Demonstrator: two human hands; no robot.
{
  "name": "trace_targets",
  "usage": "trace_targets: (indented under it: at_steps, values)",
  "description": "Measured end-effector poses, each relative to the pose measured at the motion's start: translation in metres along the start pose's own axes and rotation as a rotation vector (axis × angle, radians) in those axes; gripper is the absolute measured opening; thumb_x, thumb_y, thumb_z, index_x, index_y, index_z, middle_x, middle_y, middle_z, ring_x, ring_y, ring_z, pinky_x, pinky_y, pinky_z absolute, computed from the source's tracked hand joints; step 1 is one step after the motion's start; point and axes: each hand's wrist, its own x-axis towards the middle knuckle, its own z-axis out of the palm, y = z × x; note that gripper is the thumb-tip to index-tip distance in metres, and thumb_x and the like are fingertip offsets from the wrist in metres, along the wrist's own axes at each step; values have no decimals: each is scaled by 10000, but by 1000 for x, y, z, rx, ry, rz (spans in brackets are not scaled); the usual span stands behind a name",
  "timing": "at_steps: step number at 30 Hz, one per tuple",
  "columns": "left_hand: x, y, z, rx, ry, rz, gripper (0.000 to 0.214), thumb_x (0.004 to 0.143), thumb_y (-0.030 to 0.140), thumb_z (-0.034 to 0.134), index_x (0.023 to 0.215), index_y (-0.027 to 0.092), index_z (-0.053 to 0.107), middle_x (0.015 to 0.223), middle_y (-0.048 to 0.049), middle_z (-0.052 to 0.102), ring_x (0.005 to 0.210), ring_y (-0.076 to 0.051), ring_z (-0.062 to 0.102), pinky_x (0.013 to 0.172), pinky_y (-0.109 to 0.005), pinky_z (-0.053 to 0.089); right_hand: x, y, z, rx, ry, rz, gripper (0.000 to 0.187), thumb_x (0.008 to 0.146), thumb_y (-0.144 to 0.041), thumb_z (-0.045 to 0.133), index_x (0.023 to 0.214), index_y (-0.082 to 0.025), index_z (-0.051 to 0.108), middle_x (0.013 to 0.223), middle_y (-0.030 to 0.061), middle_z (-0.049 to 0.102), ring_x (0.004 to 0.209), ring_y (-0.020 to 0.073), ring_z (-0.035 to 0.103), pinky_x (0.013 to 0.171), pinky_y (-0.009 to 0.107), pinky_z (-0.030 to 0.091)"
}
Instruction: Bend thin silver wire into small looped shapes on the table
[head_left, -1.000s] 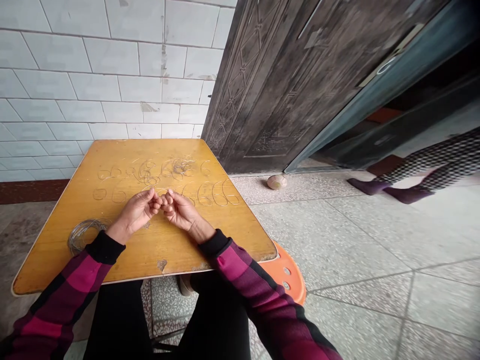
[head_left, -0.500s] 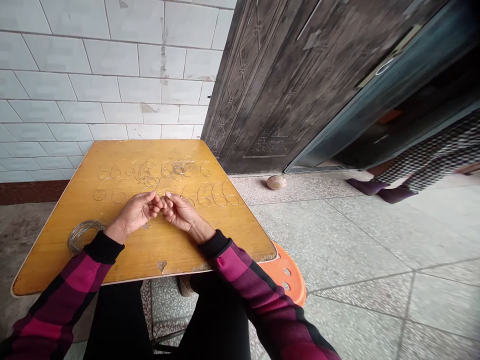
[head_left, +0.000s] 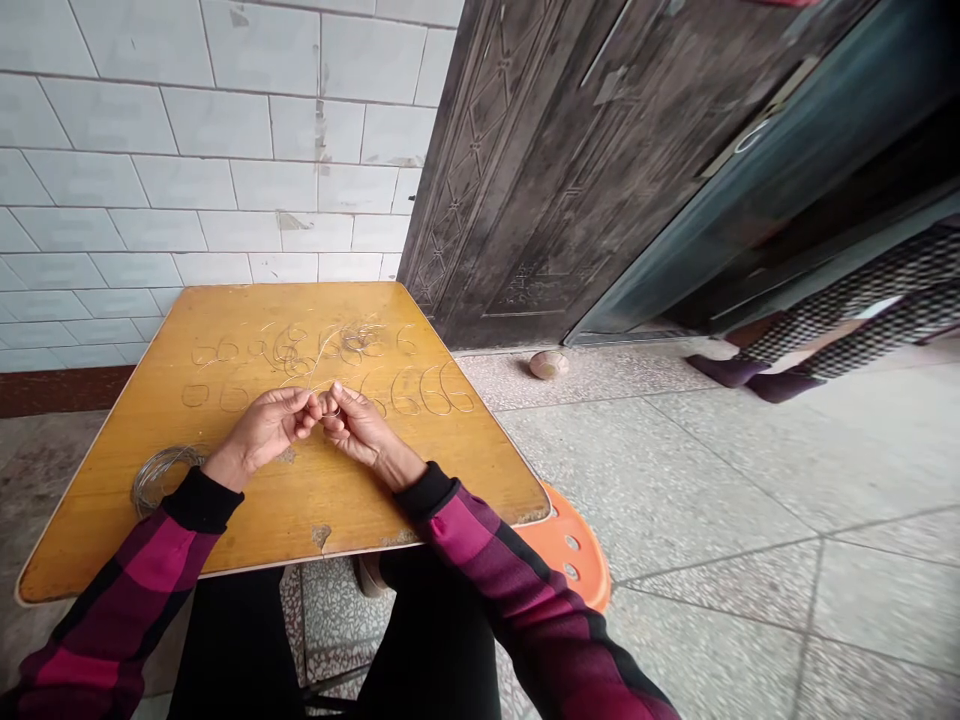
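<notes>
Head view: left hand [head_left: 274, 430] and right hand [head_left: 361, 425] pinch a thin metal wire [head_left: 321, 356] over the tabletop [head_left: 435, 480], fingertips close together — for a clean bend, probably best to anchor one side and curl the other gently.

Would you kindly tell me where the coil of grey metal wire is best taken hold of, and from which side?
I'd probably pinch the coil of grey metal wire by its exposed left rim, coming from the left: it lies as an open ring, and the black fabric left cuff crowds its right side.
</notes>
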Motion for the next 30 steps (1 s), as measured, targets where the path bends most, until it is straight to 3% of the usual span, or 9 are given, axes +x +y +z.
trace_targets:
  at_steps: [6, 14, 19, 25, 28, 30]
  values:
    - [-1, 9, -4, 101, 77, 56, 186, 706, 265, 747, 697, 90, 686, 664, -51, 637, 546, -85, 545, 477, -177, 406, 0, -1, -1, -113, 118, -42, 270, 751, -395, 746, 761, -140, 658, 668, -19, 647, 528, 40, 580, 464, 115, 474]
    - [1, 8, -4, 282, 217, 140, 179, 725, 263, 711, 796, 99, 712, 761, -78, 682, 550, -93, 553, 464, -186, 430, -2, -2, -5, -452, 267, -168, 297, 668, -438, 770, 723, -156, 696, 562, -28, 629, 477, 69, 566, 457, 171, 462]
    - [0, 8, -4, 315, 273, 171, 246, 696, 245, 742, 890, 98, 705, 858, -89, 688, 598, -106, 588, 476, -197, 454, -1, -8, -8, -411, 327, -188, 295, 655, -416, 783, 765, -153, 705, 613, -23, 639, 499, 67, 573, 480, 181, 469]
    - [-7, 21, -7, 419, 436, 291, 238, 688, 259, 736, 882, 127, 698, 877, -69, 679, 625, -125, 594, 497, -221, 465, -2, -18, -14, -312, 404, -235, 308, 621, -355, 817, 825, -147, 716, 671, -9, 664, 576, 79, 617, 550, 187, 509]
    - [-27, 26, -9, 647, 455, 367, 195, 717, 287, 720, 859, 153, 711, 845, -66, 679, 713, -171, 611, 607, -268, 498, -1, -15, -16, -342, 396, -179, 280, 634, -339, 815, 811, -146, 716, 659, -4, 664, 555, 85, 613, 531, 196, 509]
    - [-50, 24, -15, 940, 415, 415, 187, 728, 294, 716, 875, 179, 719, 925, -80, 685, 895, -234, 616, 812, -345, 497, -1, -11, -17, -376, 378, -143, 275, 637, -338, 816, 806, -145, 717, 650, -1, 664, 541, 90, 611, 521, 204, 511]
